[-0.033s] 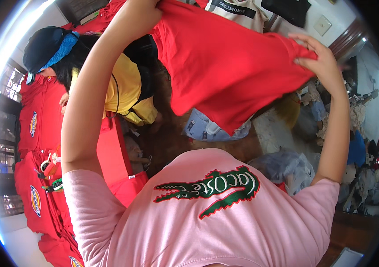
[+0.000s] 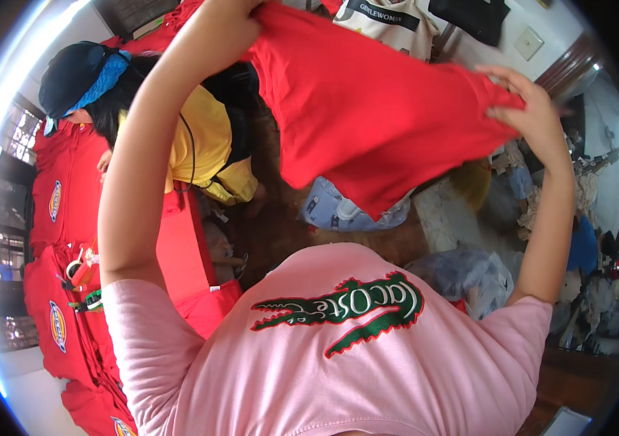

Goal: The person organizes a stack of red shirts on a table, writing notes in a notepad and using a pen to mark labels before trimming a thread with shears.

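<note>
Raised in front of me, a red garment [image 2: 375, 109] is stretched out between my two hands, with a corner hanging down in the middle. My left hand [image 2: 226, 33], at the top edge of the view, grips its upper left end; most of those fingers are out of sight. At the other end, my right hand [image 2: 531, 109] pinches the narrow edge of the cloth between thumb and fingers. The garment's exact kind cannot be made out.
Left of me, a co-worker in a yellow top [image 2: 204, 131] bends over red garments [image 2: 70, 182] piled on a long table. A tape dispenser [image 2: 75, 272] lies on them. A blue-white bundle [image 2: 353, 211] and clear plastic bags [image 2: 469, 280] are on the floor; a tote bag [image 2: 389, 25] hangs ahead.
My right hand has shifted slightly to the right and down, drawing its end of the red garment along. My left hand has barely moved.
</note>
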Demonstrator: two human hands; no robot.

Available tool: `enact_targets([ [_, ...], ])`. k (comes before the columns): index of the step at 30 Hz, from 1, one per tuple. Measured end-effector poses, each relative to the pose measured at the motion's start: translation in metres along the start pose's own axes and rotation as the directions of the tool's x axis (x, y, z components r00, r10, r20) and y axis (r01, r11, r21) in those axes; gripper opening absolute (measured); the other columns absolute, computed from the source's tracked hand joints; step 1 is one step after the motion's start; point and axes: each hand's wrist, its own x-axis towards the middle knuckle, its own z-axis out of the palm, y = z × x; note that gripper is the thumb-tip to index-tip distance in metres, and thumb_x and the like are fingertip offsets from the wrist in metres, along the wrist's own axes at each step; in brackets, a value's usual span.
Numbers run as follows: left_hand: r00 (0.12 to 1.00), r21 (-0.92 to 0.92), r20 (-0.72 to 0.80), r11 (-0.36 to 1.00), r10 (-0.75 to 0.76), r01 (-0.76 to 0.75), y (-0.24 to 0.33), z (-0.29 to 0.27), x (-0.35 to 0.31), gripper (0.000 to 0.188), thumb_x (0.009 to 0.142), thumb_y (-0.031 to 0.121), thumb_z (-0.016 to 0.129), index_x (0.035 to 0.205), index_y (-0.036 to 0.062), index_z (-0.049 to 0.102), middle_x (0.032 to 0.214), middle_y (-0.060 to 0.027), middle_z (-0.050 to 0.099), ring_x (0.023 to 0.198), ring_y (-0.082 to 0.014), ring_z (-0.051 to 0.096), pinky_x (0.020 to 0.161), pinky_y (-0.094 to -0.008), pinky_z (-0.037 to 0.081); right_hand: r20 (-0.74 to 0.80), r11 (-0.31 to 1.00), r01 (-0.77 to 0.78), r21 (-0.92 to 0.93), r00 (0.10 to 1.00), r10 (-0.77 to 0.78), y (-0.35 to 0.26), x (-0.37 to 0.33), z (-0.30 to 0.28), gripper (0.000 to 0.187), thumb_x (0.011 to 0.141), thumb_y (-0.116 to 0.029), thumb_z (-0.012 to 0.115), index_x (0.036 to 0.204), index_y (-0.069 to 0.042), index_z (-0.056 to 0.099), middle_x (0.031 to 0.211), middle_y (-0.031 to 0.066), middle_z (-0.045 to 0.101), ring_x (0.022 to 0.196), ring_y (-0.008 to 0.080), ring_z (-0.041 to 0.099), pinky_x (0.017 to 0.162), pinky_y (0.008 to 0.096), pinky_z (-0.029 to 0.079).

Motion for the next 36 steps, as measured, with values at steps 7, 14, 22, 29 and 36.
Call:
enact_targets([
  [7, 0.635, -0.587, 0.380, 0.706, 0.672, -0.396, 0.048, -0.124, -0.170, 0.015, 0.093, 0.014, 0.062, 0.096, 0.0026, 0.071, 0.093, -0.0118, 0.074, 0.085, -0.0223, 0.073, 0.067, -0.0311, 0.060, 0.593, 0.806, 0.401, 0.435, 0.546, -0.591, -0.074, -0.127, -0.033, 0.030, 0.091, -0.009, 0.063, 0.117, 0.004, 0.071, 0.100, 0.0149, 0.070, 0.077, 0.0242, 0.068, 0.070, 0.0339, 0.055],
  [14, 0.649, -0.767, 0.445, 0.636, 0.617, -0.079, 0.018, 0.007, -0.169, 0.032, 0.099, 0.028, 0.062, 0.115, 0.0009, 0.069, 0.112, -0.0155, 0.075, 0.096, -0.0251, 0.073, 0.079, -0.0367, 0.060, 0.220, 0.510, 0.273, 0.816, 0.669, -0.710, -0.023, -0.118, 0.062, 0.034, 0.101, -0.011, 0.055, 0.130, 0.004, 0.066, 0.106, 0.0163, 0.069, 0.086, 0.0238, 0.068, 0.072, 0.0325, 0.054],
  [22, 0.315, -0.166, 0.942, -0.646, 0.120, 0.745, -0.003, 0.234, -0.306, 0.039, 0.101, 0.030, 0.061, 0.122, -0.0017, 0.066, 0.118, -0.0177, 0.073, 0.107, -0.0313, 0.071, 0.095, -0.0443, 0.055, 0.550, -0.645, -0.117, 0.755, 0.648, 0.527, 0.130, -0.271, 0.267, 0.041, 0.099, -0.023, 0.064, 0.130, 0.003, 0.066, 0.120, 0.0169, 0.071, 0.104, 0.0276, 0.070, 0.094, 0.0368, 0.054],
  [29, 0.272, -0.187, 0.962, -0.714, 0.005, 0.675, -0.043, 0.286, -0.324, 0.039, 0.098, 0.025, 0.065, 0.124, -0.0037, 0.066, 0.122, -0.0190, 0.073, 0.114, -0.0347, 0.070, 0.104, -0.0484, 0.054, 0.403, 0.022, -0.608, 0.794, 0.553, 0.729, 0.158, -0.218, 0.280, 0.023, 0.084, -0.002, 0.077, 0.106, 0.000, 0.075, 0.100, 0.0106, 0.077, 0.094, 0.0223, 0.073, 0.093, 0.0362, 0.056],
  [36, 0.736, -0.826, 0.563, -0.216, -0.375, 0.521, -0.092, 0.225, -0.164, 0.009, 0.088, 0.002, 0.061, 0.095, 0.0024, 0.066, 0.093, -0.0063, 0.071, 0.089, -0.0192, 0.071, 0.082, -0.0334, 0.059, -0.243, 0.484, -0.153, 0.862, 0.714, 0.657, 0.122, -0.111, 0.144, 0.032, 0.086, -0.007, 0.080, 0.117, -0.002, 0.072, 0.110, 0.0079, 0.076, 0.099, 0.0183, 0.072, 0.094, 0.0344, 0.056],
])
